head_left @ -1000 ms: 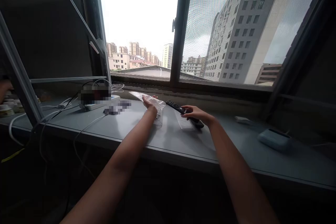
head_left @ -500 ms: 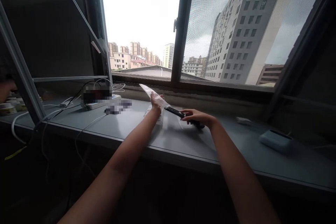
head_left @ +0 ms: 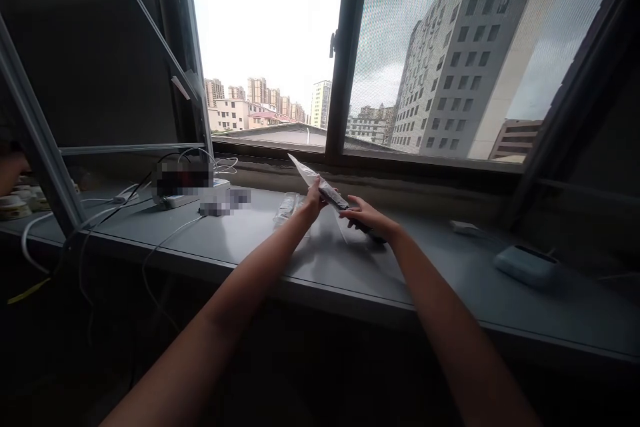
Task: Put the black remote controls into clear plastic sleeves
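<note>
My left hand (head_left: 315, 195) is closed on a clear plastic bag (head_left: 302, 169), whose empty end points up toward the window. The far part of a long black remote control (head_left: 334, 197) shows through the film, inside the bag. My right hand (head_left: 367, 215) grips the near part of the remote, close to the bag's mouth. A dark end (head_left: 376, 237) sticks out below that hand. Beneath my left wrist, more clear plastic bags (head_left: 286, 209) lie on the grey table (head_left: 240, 240).
To the left stand a power strip (head_left: 183, 200), tangled cables and a blurred-out item. On the right are a pale blue box (head_left: 526, 265) and a small white object (head_left: 464, 227). A metal frame post (head_left: 43, 120) rises at the left; another person's hand (head_left: 11, 170) shows beyond it.
My left hand and the bag have moved right, toward my right hand. The bag has slid over the remote's far part, which was bare before. My right hand has shifted slightly left.
</note>
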`<state>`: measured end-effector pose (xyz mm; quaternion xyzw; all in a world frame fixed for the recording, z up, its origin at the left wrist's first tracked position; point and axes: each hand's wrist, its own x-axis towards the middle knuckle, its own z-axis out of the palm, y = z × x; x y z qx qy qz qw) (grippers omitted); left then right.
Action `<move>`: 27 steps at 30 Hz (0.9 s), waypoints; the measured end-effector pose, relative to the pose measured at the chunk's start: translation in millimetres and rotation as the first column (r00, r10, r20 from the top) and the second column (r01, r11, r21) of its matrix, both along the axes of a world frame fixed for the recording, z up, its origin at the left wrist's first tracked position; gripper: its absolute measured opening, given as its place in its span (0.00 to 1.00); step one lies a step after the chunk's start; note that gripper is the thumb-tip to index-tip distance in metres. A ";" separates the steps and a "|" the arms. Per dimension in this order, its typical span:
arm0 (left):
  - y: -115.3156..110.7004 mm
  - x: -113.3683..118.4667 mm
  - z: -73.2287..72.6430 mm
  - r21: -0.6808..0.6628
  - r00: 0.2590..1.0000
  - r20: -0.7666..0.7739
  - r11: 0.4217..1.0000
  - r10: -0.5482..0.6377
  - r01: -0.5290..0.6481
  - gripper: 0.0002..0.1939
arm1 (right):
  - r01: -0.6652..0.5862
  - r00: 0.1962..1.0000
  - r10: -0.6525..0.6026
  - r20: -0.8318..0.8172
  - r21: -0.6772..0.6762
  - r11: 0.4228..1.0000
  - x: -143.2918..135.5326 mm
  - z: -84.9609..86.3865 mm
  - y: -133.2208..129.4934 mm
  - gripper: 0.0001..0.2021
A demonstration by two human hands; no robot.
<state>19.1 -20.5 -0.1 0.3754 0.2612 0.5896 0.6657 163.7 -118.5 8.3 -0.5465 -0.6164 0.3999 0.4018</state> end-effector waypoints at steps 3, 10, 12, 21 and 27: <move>3.5 2.0 -3.3 -0.024 0.994 -0.010 0.993 0.113 -0.113 0.22 | -0.097 0.995 0.096 -0.036 -0.018 0.995 -0.7 -2.0 -0.7 0.45; 11.6 -9.9 -0.9 -0.165 0.964 0.083 0.958 0.252 -0.236 0.25 | -0.481 0.864 0.470 -0.179 -0.019 0.877 -1.9 1.7 -11.7 0.57; 7.7 -11.5 2.4 -0.195 0.966 0.100 0.957 0.239 -0.216 0.26 | -0.496 0.851 0.487 -0.198 0.004 0.868 0.8 1.5 -10.0 0.58; -5.3 -7.1 6.7 -0.001 0.992 0.000 0.992 -0.130 0.130 0.32 | -0.301 0.914 0.317 -0.252 0.103 0.948 8.1 -7.9 6.6 0.59; -3.5 5.3 -1.0 0.027 0.957 -0.184 0.972 -0.226 0.235 0.29 | -0.251 0.923 0.312 -0.227 0.259 0.933 5.1 -7.5 7.2 0.46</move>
